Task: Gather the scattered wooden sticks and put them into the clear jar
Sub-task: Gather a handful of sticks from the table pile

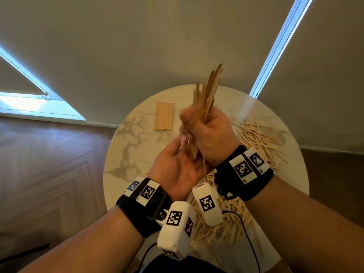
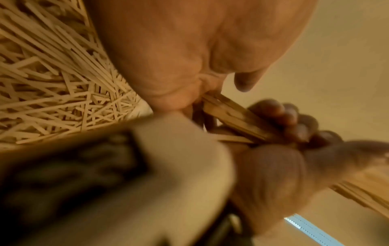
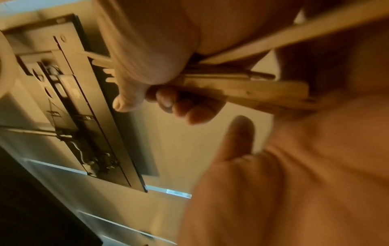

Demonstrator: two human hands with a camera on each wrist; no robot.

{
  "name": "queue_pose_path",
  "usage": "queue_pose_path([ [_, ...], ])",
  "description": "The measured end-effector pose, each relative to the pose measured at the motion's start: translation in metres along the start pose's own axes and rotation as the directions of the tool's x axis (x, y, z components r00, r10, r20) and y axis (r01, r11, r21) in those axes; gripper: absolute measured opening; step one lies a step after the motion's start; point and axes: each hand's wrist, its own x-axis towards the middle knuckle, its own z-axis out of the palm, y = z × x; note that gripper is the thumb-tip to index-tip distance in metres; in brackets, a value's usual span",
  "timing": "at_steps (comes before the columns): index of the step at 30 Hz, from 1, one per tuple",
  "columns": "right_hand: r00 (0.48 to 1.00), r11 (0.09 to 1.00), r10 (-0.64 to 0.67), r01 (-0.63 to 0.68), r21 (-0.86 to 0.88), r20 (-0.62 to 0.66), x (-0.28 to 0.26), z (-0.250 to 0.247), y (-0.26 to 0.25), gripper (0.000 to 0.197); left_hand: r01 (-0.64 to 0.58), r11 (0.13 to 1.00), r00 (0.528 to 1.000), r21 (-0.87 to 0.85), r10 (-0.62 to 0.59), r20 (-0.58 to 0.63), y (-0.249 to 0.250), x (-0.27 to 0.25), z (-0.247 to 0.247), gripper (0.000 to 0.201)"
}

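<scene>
My right hand (image 1: 204, 125) grips a bundle of wooden sticks (image 1: 208, 91) upright above the round marble table (image 1: 126, 154). In the right wrist view its fingers (image 3: 183, 106) curl round the bundle (image 3: 252, 89). My left hand (image 1: 177, 166) lies palm up just below, and the bundle's lower ends (image 2: 235, 119) rest against it. Loose sticks (image 1: 258, 138) are scattered over the table's right side and under my wrists (image 1: 220, 231). The clear jar (image 1: 246, 107) stands faintly visible at the back right.
A neat row of sticks (image 1: 164, 116) lies at the table's back left. Bare marble shows on the left half. Dark wood floor surrounds the table, and a wall stands close behind it. Thin black cables (image 1: 246, 229) hang at the near edge.
</scene>
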Motion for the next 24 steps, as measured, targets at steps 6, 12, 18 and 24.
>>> queue_pose_path([
  [6, 0.999, 1.0, 0.019, -0.019, 0.006, -0.046, -0.004, 0.011, 0.011, 0.038, 0.158, 0.966, 0.987, 0.203, -0.148, -0.062, 0.005, 0.002, -0.026, 0.075],
  [12, 0.995, 1.0, -0.011, 0.014, 0.023, -0.099, 0.009, 0.013, 0.007, 0.035, 0.23, 0.903, 0.97, 0.364, -0.245, -0.005, 0.008, 0.009, -0.042, 0.064],
  [18, 0.997, 0.992, -0.073, 0.075, 0.099, -0.019, 0.013, 0.012, 0.022, 0.035, 0.179, 0.95, 0.978, 0.256, -0.201, 0.061, 0.027, 0.013, -0.029, 0.049],
  [24, 0.994, 0.988, -0.018, 0.034, -0.15, 0.105, 0.013, 0.002, 0.041, 0.058, 0.101, 0.983, 0.984, 0.155, -0.122, 0.133, 0.044, 0.017, -0.028, 0.063],
])
